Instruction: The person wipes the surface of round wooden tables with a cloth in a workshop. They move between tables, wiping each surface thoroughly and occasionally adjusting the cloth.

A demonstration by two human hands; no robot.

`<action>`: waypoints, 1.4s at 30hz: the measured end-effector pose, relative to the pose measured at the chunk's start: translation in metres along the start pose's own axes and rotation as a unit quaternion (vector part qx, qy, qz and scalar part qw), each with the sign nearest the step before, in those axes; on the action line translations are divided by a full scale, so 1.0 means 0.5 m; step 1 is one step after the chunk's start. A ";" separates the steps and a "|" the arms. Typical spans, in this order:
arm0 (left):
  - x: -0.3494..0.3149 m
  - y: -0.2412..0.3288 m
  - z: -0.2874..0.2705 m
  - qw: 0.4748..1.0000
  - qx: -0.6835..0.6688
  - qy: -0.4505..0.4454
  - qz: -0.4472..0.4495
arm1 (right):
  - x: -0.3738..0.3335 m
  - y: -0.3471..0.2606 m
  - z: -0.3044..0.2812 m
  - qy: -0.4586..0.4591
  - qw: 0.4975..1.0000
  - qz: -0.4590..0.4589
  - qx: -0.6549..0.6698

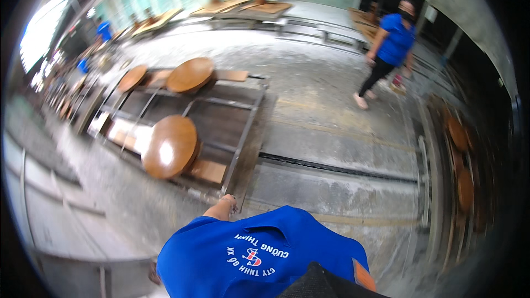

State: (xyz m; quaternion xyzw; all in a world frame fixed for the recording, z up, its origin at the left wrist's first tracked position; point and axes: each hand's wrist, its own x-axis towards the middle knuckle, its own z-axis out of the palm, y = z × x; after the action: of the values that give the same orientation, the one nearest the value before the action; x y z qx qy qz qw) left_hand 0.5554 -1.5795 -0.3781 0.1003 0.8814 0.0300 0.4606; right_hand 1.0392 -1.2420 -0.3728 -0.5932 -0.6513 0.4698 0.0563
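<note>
My left hand (pixel 230 203) is at the near corner of a low metal-framed cart (pixel 249 132), its fingers curled at the end of the frame; blur hides the exact contact. Round, glossy brown wooden tops lie on the cart: a large one (pixel 170 147) toward the near side, another (pixel 190 75) at the far side and a smaller one (pixel 132 78) beyond it to the left. Flat wooden boards (pixel 208 170) run beneath them. No part of my right hand shows; my blue shirt fills the lower middle.
A person in a blue shirt (pixel 396 38) walks at the far right, carrying a reddish thing (pixel 397 80). A dark floor track (pixel 337 166) crosses to the right of the cart. More brown round pieces (pixel 464 187) stand on a rack at the right. Low pallets (pixel 251 10) line the back.
</note>
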 end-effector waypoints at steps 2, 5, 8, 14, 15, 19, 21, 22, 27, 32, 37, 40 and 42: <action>-0.022 -0.072 0.066 0.982 -0.169 0.013 -0.082 | 0.063 -0.015 -0.026 -0.038 0.998 -0.033 -0.026; -0.062 -0.149 0.197 0.988 -0.012 0.128 -0.089 | 0.153 -0.043 -0.059 -0.086 0.991 -0.079 -0.064; -0.110 -0.177 0.316 0.962 -0.166 0.149 -0.159 | 0.226 -0.069 -0.090 -0.123 0.982 -0.112 -0.092; -0.245 -0.049 0.392 0.925 -0.266 0.223 -0.153 | 0.332 -0.089 -0.114 -0.168 0.966 -0.153 -0.125; -0.269 -0.020 0.377 0.923 -0.287 0.218 -0.133 | 0.350 -0.084 -0.113 -0.174 0.963 -0.160 -0.129; -0.343 0.111 0.294 0.938 -0.177 0.293 -0.056 | 0.427 -0.044 -0.107 -0.202 0.950 -0.194 -0.139; -0.373 0.166 0.247 0.911 -0.131 0.382 0.080 | 0.454 -0.024 -0.106 -0.216 0.940 -0.225 -0.141; -0.389 0.193 0.222 0.890 -0.145 0.407 0.144 | 0.463 -0.022 -0.105 -0.225 0.931 -0.253 -0.139; -0.492 0.324 0.062 0.838 -0.395 0.303 0.223 | 0.424 -0.116 -0.083 -0.210 0.920 -0.318 -0.094; -0.593 0.391 -0.113 0.767 -0.496 0.231 0.335 | 0.296 -0.399 -0.060 -0.200 0.880 -0.424 -0.073; -0.684 0.444 -0.259 0.787 -0.471 0.171 0.360 | 0.146 -0.662 -0.086 -0.178 0.826 -0.535 -0.003; -0.736 0.487 -0.319 0.784 -0.458 0.153 0.389 | 0.067 -0.754 -0.084 -0.212 0.767 -0.605 -0.039; -0.767 0.511 -0.352 0.781 -0.445 0.137 0.416 | 0.028 -0.789 -0.068 -0.244 0.734 -0.632 -0.051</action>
State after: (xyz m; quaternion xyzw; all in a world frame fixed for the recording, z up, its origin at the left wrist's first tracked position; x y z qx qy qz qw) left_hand 0.6625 -1.4009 0.0689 0.2355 0.6968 0.6209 0.2711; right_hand 0.7729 -1.1548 -0.0930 0.0883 -0.8904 0.4206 0.1498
